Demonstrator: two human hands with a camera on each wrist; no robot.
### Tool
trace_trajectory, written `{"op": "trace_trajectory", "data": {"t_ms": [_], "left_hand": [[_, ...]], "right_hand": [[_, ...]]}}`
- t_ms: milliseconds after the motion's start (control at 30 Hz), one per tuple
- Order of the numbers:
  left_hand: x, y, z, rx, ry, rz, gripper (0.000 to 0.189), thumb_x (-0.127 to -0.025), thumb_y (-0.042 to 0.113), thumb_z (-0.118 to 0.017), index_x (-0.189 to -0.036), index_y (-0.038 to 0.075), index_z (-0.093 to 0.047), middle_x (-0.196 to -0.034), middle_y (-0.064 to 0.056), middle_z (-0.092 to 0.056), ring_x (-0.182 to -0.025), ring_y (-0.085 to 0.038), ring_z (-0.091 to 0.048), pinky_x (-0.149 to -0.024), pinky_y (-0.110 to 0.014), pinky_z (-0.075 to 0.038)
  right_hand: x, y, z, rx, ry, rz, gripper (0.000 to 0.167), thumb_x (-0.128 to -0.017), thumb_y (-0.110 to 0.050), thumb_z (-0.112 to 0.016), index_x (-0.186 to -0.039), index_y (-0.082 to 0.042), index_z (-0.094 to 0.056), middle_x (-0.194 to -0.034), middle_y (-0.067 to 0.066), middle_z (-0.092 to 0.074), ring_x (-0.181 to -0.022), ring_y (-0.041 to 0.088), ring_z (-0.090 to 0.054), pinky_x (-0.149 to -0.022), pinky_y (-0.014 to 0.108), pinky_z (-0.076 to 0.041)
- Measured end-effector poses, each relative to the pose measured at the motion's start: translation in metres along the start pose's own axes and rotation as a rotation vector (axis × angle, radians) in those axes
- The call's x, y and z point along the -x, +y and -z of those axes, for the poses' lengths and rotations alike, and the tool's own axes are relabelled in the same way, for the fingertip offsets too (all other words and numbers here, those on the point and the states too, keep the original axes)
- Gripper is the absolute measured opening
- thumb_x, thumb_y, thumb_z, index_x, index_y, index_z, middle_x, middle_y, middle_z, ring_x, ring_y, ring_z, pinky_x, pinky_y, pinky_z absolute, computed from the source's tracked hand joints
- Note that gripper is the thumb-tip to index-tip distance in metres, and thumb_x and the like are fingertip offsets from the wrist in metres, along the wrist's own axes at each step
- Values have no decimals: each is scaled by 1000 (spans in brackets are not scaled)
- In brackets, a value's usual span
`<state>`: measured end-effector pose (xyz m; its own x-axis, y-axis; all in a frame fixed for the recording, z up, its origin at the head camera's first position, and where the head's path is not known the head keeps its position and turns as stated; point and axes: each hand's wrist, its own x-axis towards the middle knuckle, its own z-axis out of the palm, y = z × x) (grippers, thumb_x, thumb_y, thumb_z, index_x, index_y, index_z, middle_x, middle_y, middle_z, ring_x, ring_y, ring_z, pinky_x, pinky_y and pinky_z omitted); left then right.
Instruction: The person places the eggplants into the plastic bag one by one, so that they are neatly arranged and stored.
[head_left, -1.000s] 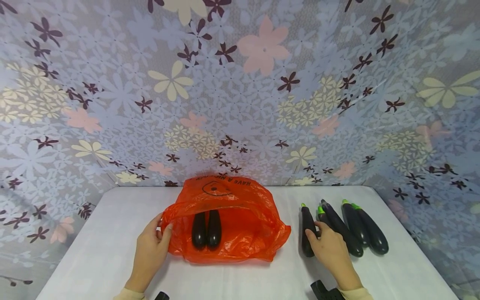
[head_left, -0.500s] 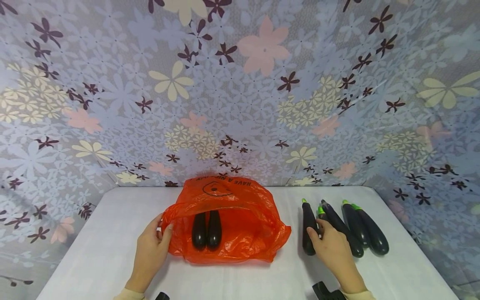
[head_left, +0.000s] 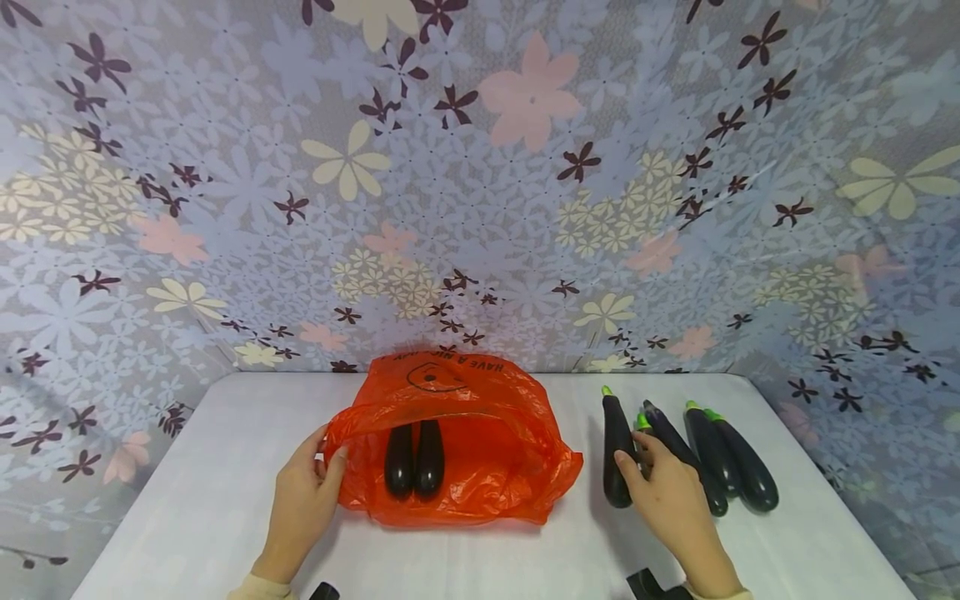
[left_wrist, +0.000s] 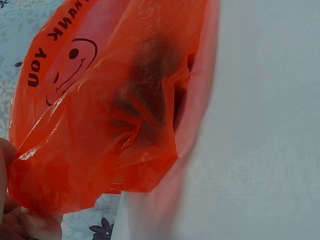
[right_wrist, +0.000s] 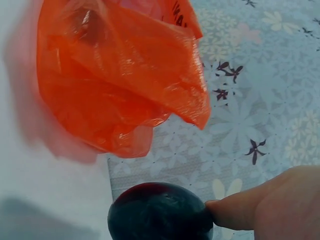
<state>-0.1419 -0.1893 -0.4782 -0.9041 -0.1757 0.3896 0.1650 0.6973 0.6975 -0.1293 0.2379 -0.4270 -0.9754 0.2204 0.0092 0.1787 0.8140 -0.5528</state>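
Observation:
An orange plastic bag lies with its mouth toward me, two dark eggplants side by side inside. At its left edge my left hand pinches the film between thumb and fingers; the left wrist view shows the fingertips at the bag's corner. To the right of the bag, my right hand grips a dark eggplant with a green stem end, thumb on its near side. Its rounded end fills the bottom of the right wrist view. A shadow shows below it on the table.
Several more eggplants lie at the right of the white table, one partly behind my right hand. A flower-patterned cloth rises behind the table's back edge. Dark straps or mounts show near the wrists.
The eggplant in my right hand has shifted slightly away from me and up, and its shadow has spread below it. My left hand and the bag stay put.

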Motion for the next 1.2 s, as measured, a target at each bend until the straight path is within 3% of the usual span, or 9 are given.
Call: {"op": "trace_trajectory", "data": {"t_ms": [300,900,1200], "left_hand": [[3,-1,0,5,17,-5,41,-97,11,-64,-132,-8,-57,-90,-11,-59,-62,-11,-45,-50,-23,-41],[5,2,1,-6,-4,12,42,-99,14,-62,-134,-7,-55,-87,-9,-57,-62,-12,-46,-51,-23,-42],[5,3,2,-12,-3,14,42,-98,14,-62,-134,-6,-55,-91,-11,-59,-64,-13,-46,-52,-22,-42]], "right_hand": [[8,-6,12,-32,2,62,59,-102,-36,-56,-143,5,-48,-120,30,-65,-101,41,-68,-80,55,-54],[24,-24,23,-83,8,91,59,-102,-41,-57,-144,-1,-49,-122,27,-65,-98,37,-69,-76,48,-58],[32,-36,27,-129,5,101,54,-101,-36,-59,-144,-5,-51,-125,24,-65,-97,32,-70,-75,45,-58]]}}
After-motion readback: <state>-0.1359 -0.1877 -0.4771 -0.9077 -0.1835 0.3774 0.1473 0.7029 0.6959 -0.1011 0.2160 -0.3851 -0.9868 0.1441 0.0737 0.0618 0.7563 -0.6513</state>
